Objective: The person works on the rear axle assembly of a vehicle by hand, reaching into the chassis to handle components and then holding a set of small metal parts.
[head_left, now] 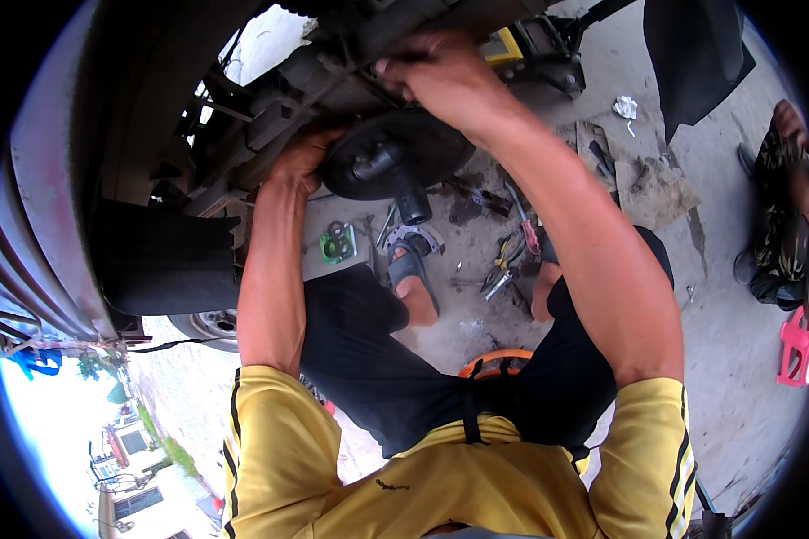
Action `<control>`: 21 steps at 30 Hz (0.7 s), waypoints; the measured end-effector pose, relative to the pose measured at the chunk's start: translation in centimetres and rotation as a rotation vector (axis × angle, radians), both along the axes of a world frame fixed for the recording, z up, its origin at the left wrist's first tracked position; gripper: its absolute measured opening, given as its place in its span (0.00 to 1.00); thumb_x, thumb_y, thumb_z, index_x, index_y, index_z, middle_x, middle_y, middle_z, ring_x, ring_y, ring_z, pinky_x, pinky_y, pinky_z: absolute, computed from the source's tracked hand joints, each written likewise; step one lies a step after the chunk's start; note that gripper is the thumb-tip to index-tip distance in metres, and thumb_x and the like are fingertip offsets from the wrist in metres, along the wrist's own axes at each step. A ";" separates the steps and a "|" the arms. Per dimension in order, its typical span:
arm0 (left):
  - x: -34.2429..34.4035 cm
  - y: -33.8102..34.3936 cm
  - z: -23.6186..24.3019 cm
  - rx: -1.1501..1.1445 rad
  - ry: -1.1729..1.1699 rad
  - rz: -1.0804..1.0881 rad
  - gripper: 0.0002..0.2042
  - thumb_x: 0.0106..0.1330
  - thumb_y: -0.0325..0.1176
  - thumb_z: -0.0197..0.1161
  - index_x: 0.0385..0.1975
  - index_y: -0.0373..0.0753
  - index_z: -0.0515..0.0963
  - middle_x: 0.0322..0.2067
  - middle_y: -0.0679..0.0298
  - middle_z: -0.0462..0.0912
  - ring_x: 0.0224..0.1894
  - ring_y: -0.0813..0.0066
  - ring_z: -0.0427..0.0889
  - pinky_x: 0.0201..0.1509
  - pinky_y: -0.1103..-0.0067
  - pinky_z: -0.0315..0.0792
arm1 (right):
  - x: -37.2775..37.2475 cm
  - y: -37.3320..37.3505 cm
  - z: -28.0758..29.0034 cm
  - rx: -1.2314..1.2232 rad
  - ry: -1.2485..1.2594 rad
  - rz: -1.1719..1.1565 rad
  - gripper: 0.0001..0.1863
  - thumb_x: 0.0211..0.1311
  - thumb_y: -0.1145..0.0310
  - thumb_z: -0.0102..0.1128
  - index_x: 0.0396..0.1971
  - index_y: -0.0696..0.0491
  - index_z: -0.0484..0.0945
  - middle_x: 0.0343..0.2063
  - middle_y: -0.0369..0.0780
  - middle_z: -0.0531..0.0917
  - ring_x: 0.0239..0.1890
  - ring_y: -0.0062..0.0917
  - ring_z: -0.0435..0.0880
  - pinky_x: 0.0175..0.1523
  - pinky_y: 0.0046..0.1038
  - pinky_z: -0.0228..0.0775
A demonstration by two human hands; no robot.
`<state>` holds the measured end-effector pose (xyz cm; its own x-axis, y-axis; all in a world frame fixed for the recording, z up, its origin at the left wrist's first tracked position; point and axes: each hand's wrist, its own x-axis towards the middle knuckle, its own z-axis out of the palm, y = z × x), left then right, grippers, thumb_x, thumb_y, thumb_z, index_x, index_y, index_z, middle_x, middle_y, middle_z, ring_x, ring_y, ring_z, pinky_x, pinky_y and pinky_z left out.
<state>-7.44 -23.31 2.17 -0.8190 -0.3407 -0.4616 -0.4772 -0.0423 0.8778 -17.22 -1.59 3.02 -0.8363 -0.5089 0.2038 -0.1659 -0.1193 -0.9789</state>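
Note:
A round black metal plate (458, 148) with a stubby dark cylinder (412, 202) jutting from its centre sits under the vehicle frame (270, 126). At the plate's left edge is my left hand (298, 163); its fingers run in behind the rim and are mostly hidden. Above the plate, my right hand (436, 67) is up against the dark underside parts, its fingers curled and slightly blurred. Whatever those fingers close on is hidden. Both forearms reach upward from my yellow sleeves.
Between my sandalled feet lie a wrench (499, 286) and a red-handled tool (530, 235). A green packet (337, 242) with dark rings and a curved metal piece (427, 235) lie left. Rightward are flattened cardboard (661, 193), a person (782, 207) and a pink stool (798, 349).

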 end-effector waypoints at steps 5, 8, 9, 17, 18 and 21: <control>0.2 -0.4 0.1 0.033 0.024 -0.018 0.14 0.64 0.30 0.63 0.47 0.30 0.79 0.42 0.57 0.85 0.39 0.73 0.85 0.45 0.78 0.81 | 1.3 -1.7 -0.3 0.519 0.364 -0.046 0.14 0.61 0.59 0.57 0.38 0.52 0.84 0.38 0.47 0.85 0.45 0.43 0.83 0.51 0.41 0.74; 0.3 0.6 0.7 -0.018 0.004 0.001 0.12 0.62 0.26 0.63 0.44 0.30 0.79 0.39 0.58 0.85 0.36 0.73 0.85 0.42 0.77 0.81 | 1.4 -3.3 -1.3 0.652 0.368 0.047 0.15 0.61 0.58 0.56 0.39 0.53 0.84 0.39 0.47 0.85 0.45 0.44 0.83 0.51 0.41 0.74; 0.3 0.6 0.7 -0.005 -0.002 -0.003 0.12 0.62 0.26 0.63 0.44 0.30 0.79 0.39 0.58 0.85 0.36 0.73 0.85 0.41 0.78 0.81 | 1.2 -4.0 -1.5 0.612 0.359 0.010 0.15 0.61 0.55 0.58 0.36 0.51 0.85 0.36 0.48 0.84 0.42 0.45 0.82 0.50 0.40 0.73; 0.1 0.3 0.5 0.124 0.039 -0.100 0.12 0.60 0.26 0.65 0.42 0.30 0.80 0.38 0.57 0.85 0.33 0.76 0.85 0.38 0.80 0.81 | 0.5 -7.6 -0.8 0.855 0.210 0.011 0.24 0.55 0.51 0.63 0.44 0.54 0.83 0.47 0.46 0.83 0.53 0.40 0.81 0.57 0.37 0.72; 0.2 0.0 0.3 0.119 0.029 -0.108 0.11 0.59 0.26 0.65 0.41 0.30 0.80 0.37 0.57 0.85 0.32 0.76 0.84 0.38 0.80 0.81 | 0.8 -7.8 -0.4 0.884 0.188 0.000 0.24 0.55 0.50 0.64 0.44 0.54 0.82 0.48 0.46 0.83 0.54 0.39 0.81 0.57 0.37 0.72; -0.4 -1.0 -1.0 0.086 -0.005 -0.129 0.11 0.59 0.26 0.65 0.40 0.30 0.80 0.36 0.57 0.85 0.31 0.76 0.84 0.36 0.79 0.81 | 0.8 -7.7 -0.3 0.890 0.190 0.023 0.26 0.53 0.51 0.67 0.46 0.54 0.82 0.49 0.47 0.82 0.54 0.40 0.80 0.57 0.38 0.73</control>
